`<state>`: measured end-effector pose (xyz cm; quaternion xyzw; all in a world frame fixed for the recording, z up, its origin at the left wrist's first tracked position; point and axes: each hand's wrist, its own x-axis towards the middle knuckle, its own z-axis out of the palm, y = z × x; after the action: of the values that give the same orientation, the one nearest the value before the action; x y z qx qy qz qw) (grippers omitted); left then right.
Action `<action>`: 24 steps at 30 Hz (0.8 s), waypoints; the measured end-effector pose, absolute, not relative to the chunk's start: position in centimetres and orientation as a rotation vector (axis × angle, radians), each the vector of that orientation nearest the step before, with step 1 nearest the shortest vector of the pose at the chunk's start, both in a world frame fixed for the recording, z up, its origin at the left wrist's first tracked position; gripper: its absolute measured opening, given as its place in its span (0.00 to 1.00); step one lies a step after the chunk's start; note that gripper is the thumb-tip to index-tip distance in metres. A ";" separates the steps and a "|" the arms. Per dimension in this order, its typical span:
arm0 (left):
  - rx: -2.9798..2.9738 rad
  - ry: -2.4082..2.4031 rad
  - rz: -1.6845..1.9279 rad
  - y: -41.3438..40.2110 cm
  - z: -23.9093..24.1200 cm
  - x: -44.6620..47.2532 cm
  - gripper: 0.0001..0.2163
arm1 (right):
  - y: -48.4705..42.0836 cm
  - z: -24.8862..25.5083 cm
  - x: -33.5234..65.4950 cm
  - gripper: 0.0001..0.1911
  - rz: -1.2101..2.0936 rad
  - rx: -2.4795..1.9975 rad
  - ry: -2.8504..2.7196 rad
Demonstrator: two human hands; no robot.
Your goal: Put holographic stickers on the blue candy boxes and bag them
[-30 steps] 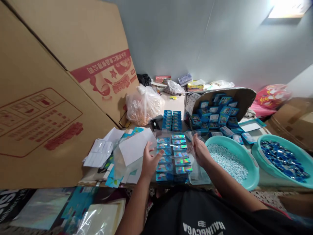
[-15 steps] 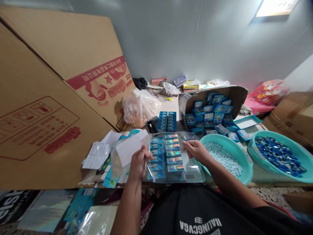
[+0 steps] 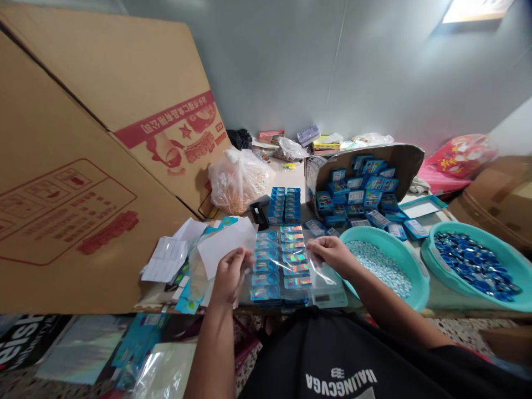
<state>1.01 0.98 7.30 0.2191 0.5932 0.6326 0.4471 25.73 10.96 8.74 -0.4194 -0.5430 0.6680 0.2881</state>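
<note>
We pinch a clear bag (image 3: 318,272) just above the blue packs (image 3: 266,263), left hand (image 3: 228,272) and right hand (image 3: 332,252) with fingers clamped on its edges (film slack); it could snag and topple them.

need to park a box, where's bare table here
One bare strip of table, between the plastic bag and the open carton. The front is crowded: rows of packs, papers to the left, two teal basins to the right.

The pale table (image 3: 296,173) bears two teal basins (image 3: 421,277), blue packets (image 3: 282,260), papers (image 3: 168,257) and seemingly a scale (image 3: 328,297).
</note>
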 end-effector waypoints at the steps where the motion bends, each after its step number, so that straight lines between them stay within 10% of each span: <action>1: 0.591 1.414 1.504 0.8 7.3 0.8 0.21 | 11.1 8.6 25.7 0.25 1.714 -1.185 -1.440; 7: 0.595 1.799 1.358 1.5 6.2 0.6 0.24 | 11.1 8.5 24.4 0.35 1.656 -1.203 -1.523; 16: 0.975 1.880 1.352 2.3 4.4 -1.0 0.22 | 11.4 7.0 25.2 0.23 2.041 -1.007 -1.047; 24: 1.742 2.166 1.479 0.6 9.4 4.4 0.14 | 10.2 6.8 22.1 0.23 1.537 -1.105 -0.994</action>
<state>4.41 0.57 9.38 0.5533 0.6880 0.4696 -0.0034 22.11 10.24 6.82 -0.4533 -0.4075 0.6301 0.4811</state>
